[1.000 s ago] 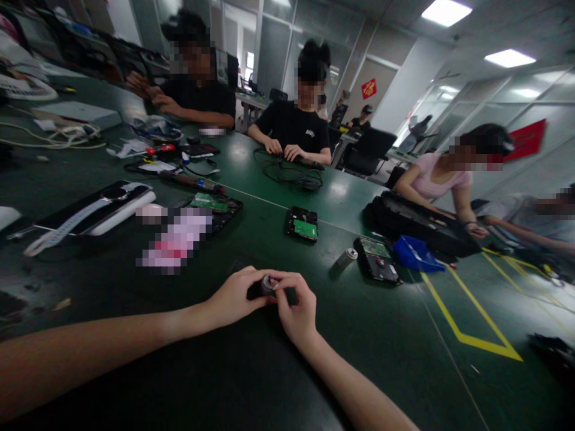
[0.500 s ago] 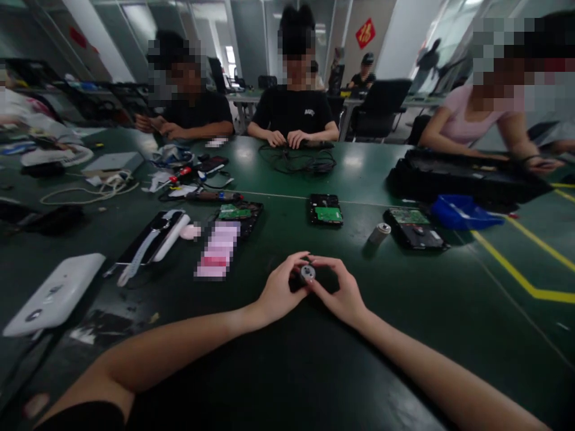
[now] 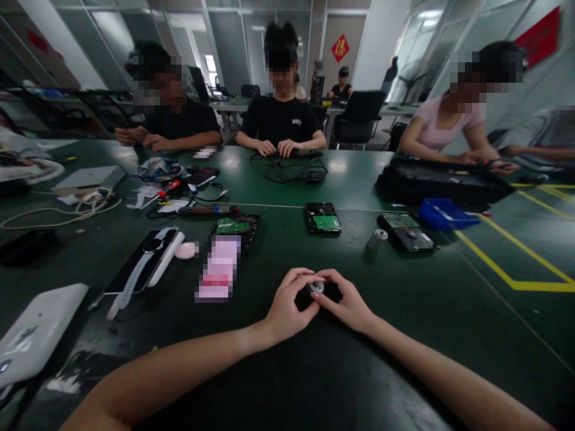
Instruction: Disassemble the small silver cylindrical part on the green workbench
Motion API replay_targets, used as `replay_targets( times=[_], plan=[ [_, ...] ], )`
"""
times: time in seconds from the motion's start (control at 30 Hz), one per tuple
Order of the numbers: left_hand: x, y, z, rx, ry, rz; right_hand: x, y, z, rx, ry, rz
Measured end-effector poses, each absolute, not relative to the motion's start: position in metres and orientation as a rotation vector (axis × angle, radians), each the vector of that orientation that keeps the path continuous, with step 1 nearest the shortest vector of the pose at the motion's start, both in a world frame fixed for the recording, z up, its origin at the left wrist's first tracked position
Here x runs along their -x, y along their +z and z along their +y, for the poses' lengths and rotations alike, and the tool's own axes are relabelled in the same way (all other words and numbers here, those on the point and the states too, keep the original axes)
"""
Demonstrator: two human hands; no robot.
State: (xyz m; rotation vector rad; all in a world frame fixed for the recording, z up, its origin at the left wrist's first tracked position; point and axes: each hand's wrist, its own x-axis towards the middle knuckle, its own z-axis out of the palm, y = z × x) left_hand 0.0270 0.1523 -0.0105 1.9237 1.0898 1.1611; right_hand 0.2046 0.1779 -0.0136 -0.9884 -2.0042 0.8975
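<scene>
A small silvery motor [image 3: 317,288], its round end face toward me, is held between my two hands above the green table. My left hand [image 3: 291,302] curls around it from the left, with thumb and fingers meeting at its edge. From the other side, the thumb and fingertips of my right hand [image 3: 348,302] pinch it. Fingers cover most of its body. A similar silvery cylinder [image 3: 378,239] stands on the table beyond my right hand, beside a hard drive [image 3: 408,232] with a green circuit board.
Ahead lies another hard drive [image 3: 323,218]. On the left are a pixelated phone [image 3: 220,266], a watch [image 3: 153,245] and a white device [image 3: 42,329]. A black casing [image 3: 442,179] and a blue tray [image 3: 449,214] lie right. Three people sit across the table [image 3: 449,335].
The view has shifted, so the hands appear slightly lower and further right. The fingers have closed in more over the motor, which now shows less of its end face.
</scene>
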Motion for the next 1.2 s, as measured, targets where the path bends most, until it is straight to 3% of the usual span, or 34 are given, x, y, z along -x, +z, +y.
replay_targets(
  times=[1.2],
  plan=[
    [-0.014, -0.010, 0.160, -1.767, 0.979, 1.004, -0.211, -0.021, 0.185, 1.017, 0.893, -2.128]
  ],
)
